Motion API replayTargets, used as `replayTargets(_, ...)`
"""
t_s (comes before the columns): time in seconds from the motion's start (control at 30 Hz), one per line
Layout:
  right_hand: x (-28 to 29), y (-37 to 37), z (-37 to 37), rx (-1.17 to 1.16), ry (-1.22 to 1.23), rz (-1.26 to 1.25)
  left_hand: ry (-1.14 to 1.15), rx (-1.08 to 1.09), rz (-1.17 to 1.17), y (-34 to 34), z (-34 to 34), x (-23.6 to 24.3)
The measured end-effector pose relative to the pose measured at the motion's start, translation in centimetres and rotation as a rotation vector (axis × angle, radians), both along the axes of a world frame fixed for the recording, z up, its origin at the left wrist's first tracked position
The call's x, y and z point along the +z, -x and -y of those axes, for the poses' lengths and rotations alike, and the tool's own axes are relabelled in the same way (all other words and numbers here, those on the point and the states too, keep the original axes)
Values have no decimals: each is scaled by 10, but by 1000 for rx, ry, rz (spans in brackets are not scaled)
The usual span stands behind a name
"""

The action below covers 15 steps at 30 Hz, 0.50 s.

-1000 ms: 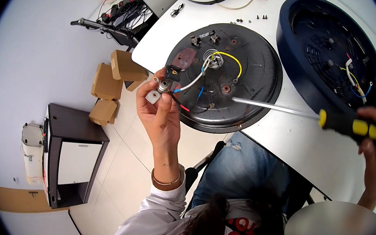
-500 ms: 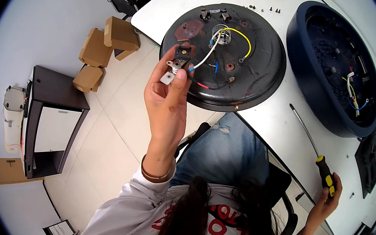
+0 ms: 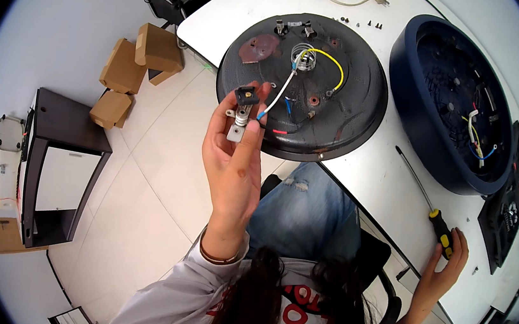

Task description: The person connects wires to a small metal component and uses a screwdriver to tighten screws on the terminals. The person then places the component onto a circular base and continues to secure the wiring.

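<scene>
My left hand point(image 3: 231, 171) is raised in front of the round black metal plate, its thumb and fingers closed on a small thermostat point(image 3: 241, 119) with a black block at its top and a metal tab below. A white wire point(image 3: 278, 99) with a blue sleeve runs from beside my thumb toward the plate's middle. The black plate point(image 3: 347, 124) lies on the table with a spring, a yellow wire point(image 3: 335, 58) and a dark wire with a red sleeve. At the right, my right hand point(image 3: 442, 275) has its thumb and fingers about the handle end of a black-and-yellow screwdriver point(image 3: 439, 228), whose shaft points away.
A deep blue round housing point(image 3: 405, 118) with loose wires stands right of the plate, beside a black panel point(image 3: 504, 219). Several small screws point(image 3: 370, 24) lie at the table's back. Cardboard boxes point(image 3: 123, 66) and a dark cabinet point(image 3: 72, 118) stand on the floor at left.
My left hand and the thermostat have come lower, nearer to me. The screwdriver's handle has shifted slightly left and away, along with my right hand.
</scene>
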State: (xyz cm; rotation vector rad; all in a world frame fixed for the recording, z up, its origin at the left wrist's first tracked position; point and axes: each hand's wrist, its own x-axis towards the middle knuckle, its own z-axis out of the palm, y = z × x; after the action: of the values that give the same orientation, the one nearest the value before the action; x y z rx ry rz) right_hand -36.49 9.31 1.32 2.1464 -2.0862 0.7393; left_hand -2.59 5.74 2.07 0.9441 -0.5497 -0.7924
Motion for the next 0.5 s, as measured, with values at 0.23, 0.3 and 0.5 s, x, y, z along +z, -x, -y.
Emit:
replayTargets(0.23,7,-86,14,242,69,80,65,-18,-29,7,4,-6)
replayTargets(0.3,11,-115,25,364,54,206,80,-8,-18,6,3,-8)
replayTargets(0.5,31,-185,69,642,88,274,33,54,144,5,-1,-15)
